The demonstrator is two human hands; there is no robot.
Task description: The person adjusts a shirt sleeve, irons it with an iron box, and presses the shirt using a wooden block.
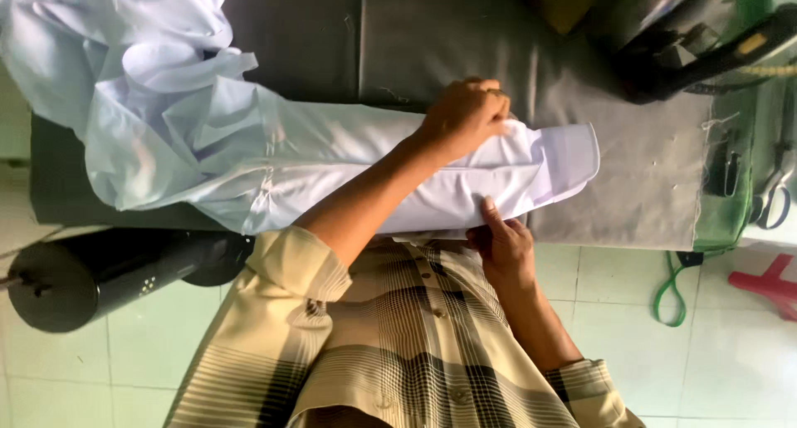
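One white shirt point(249, 146) lay across the grey padded tabletop point(647, 187), a single sleeve stretched out flat with its cuff point(569, 158) towards the iron point(664, 38). The left hand point(465, 112) pinched the sleeve's far edge near the cuff, fingers curled. The right hand point(502, 245) pinched the near edge, thumb on top. One pair of scissors point(776, 191) lay at the tabletop's end.

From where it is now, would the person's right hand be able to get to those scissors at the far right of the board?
Probably yes. The right hand pinches the white sleeve's near edge, and only bare grey board cover lies between it and the scissors. It would have to let go first.
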